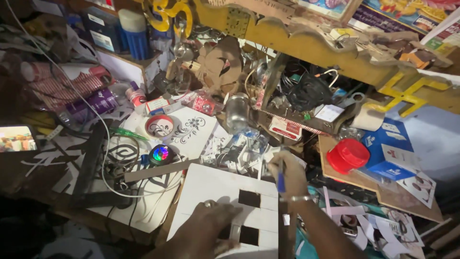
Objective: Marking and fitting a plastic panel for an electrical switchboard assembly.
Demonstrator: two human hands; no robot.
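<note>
The white board (225, 192) with square cut-outs lies flat at six o'clock on the worktop (120, 211), long axis running toward twelve. The left hand (206, 228) presses it, fingers spread; the right hand (287, 175) grips a blue pen (281, 181) at its two-o'clock edge.

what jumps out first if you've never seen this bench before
The white board with square cut-outs lies at the bottom centre, with the left hand pressed flat on it and the right hand holding a blue pen at its upper right edge. To the right, a bright red lid sits on a brown board. Left of the white board, a small disc glowing in rainbow colours stands out amid the clutter.
</note>
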